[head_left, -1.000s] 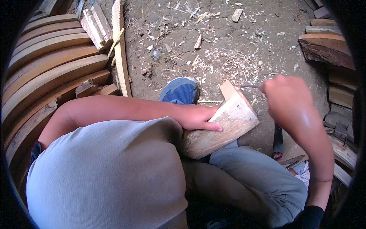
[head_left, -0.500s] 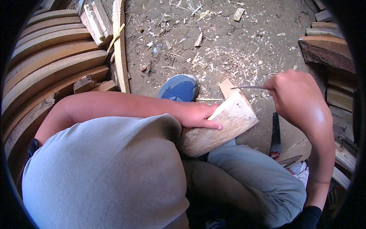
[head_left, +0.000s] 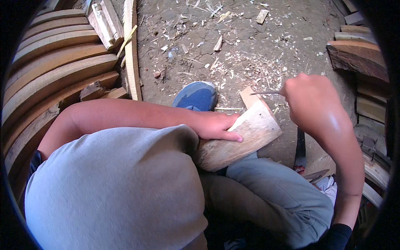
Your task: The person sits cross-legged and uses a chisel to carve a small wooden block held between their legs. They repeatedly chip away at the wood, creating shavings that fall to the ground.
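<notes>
My left hand (head_left: 216, 126) is closed on the edge of a pale, slab-like wood block (head_left: 237, 151), its thumb lying over the upper face. The block leans at a slant by my knees, and two small dark spots mark its far end. Closed in a fist, my right hand (head_left: 312, 100) grips a thin pointed metal blade (head_left: 266, 93), whose handle the fingers hide. The blade points left, above the block's far corner; whether it touches the wood I cannot tell. A smaller flat wood piece (head_left: 248, 97) shows just beyond that corner.
Stacked curved planks (head_left: 62, 71) line the left side; more timber (head_left: 358, 56) is piled at right. Wood shavings (head_left: 258, 68) litter the dirt floor beyond my blue shoe (head_left: 196, 96). A dark-bladed saw-like tool (head_left: 300, 152) lies beneath my right forearm. A long plank (head_left: 131, 54) lies at left.
My right hand has shifted a little to the left with the blade, covering more of the dark tool below. My left hand and the block have stayed nearly still.
</notes>
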